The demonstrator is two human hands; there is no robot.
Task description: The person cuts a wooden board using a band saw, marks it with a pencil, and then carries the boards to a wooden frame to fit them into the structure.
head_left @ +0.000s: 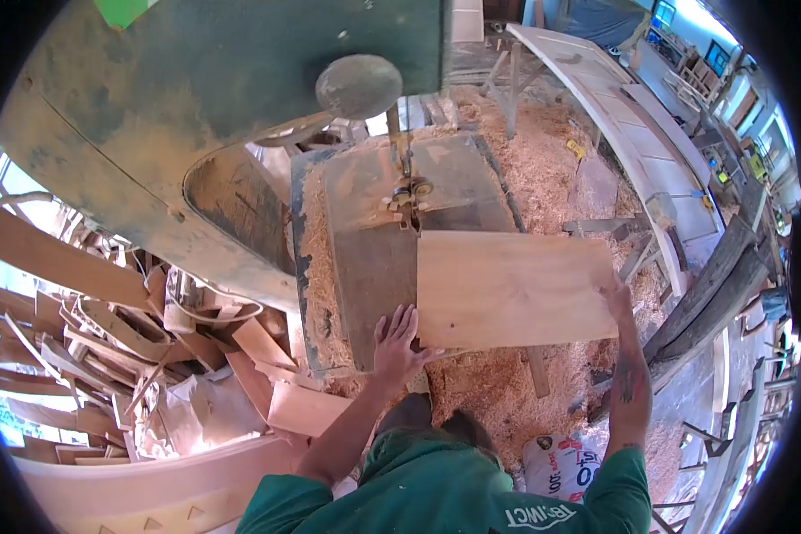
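Observation:
A pale, wide wooden board point(516, 285) lies flat across the bandsaw table point(365, 285) and juts out past its right side. The board's far left corner is at the blade guides point(409, 194). My left hand point(399, 345) rests with fingers extended on the table by the board's near left corner, its thumb against the near edge. On the opposite end, my right hand point(616, 298) grips the board's right edge; its fingers are partly hidden there. The lower blade is hard to make out.
The large green bandsaw housing point(240, 71) rises at upper left. Wood offcuts point(107, 356) pile up on the left. Sawdust point(543, 133) covers the floor, a printed sack point(561, 467) lies near my right side, and a long panel point(632, 133) stands beyond. Thick timbers point(712, 285) lean at right.

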